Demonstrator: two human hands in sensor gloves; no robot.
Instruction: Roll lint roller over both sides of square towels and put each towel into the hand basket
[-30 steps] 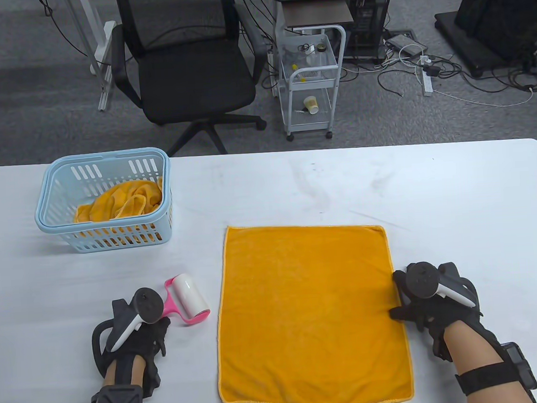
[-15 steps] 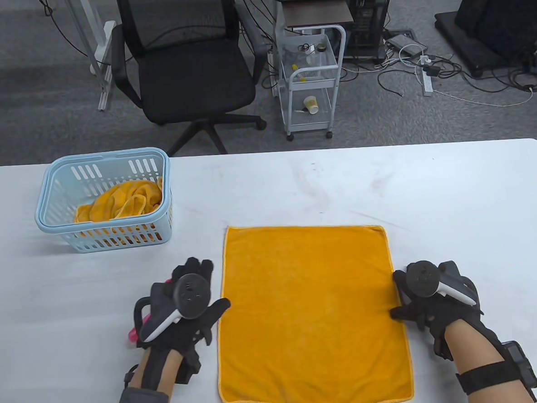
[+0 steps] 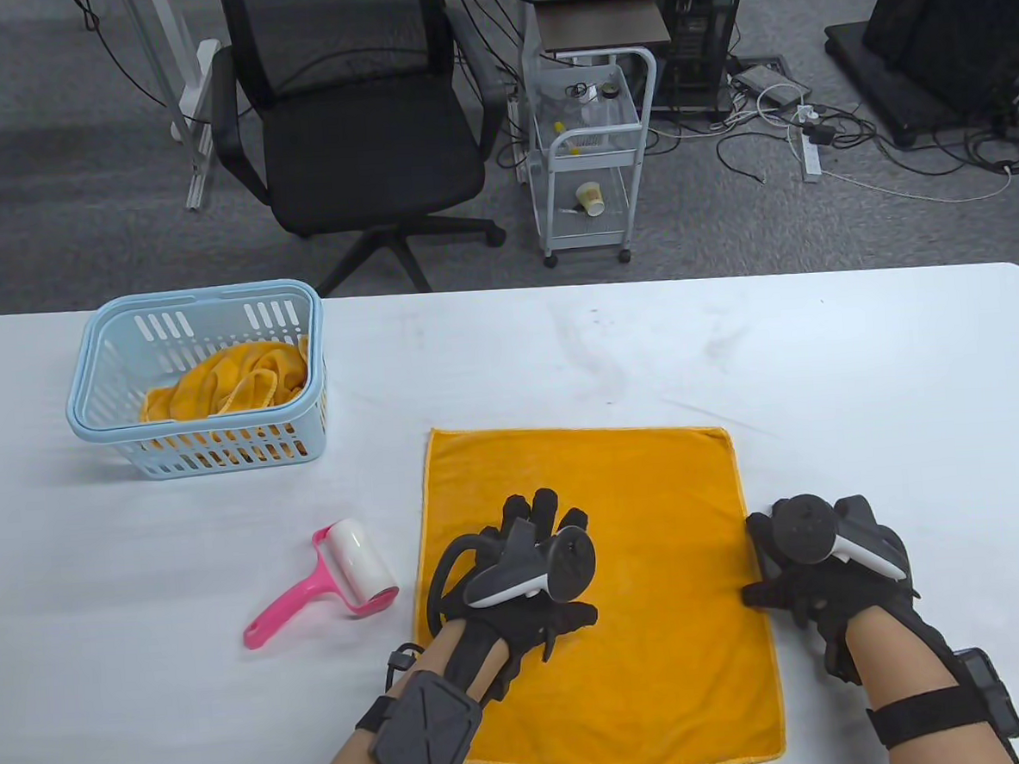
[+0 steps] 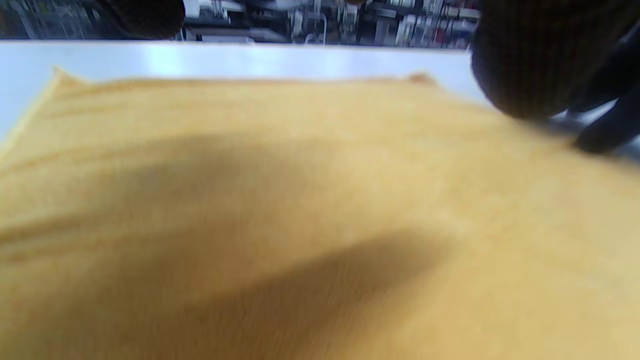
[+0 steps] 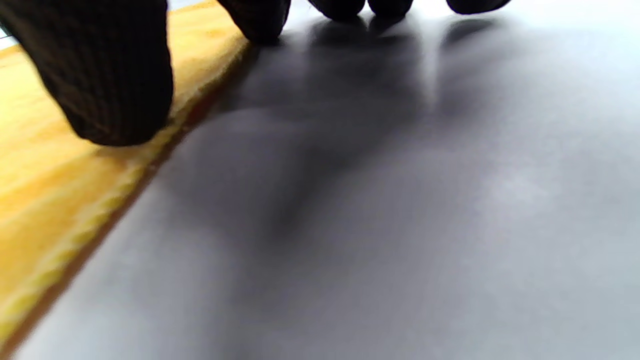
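Lying flat at lower centre of the table view, the orange towel carries the left hand, fingers spread and holding nothing. Just left of the towel, the pink lint roller rests on the white surface. The blue hand basket, upper left, holds crumpled orange cloth. The right hand rests at the towel's right edge. Left wrist view: blurred towel fills the frame. Right wrist view: straight fingertips touch the towel hem and the surface.
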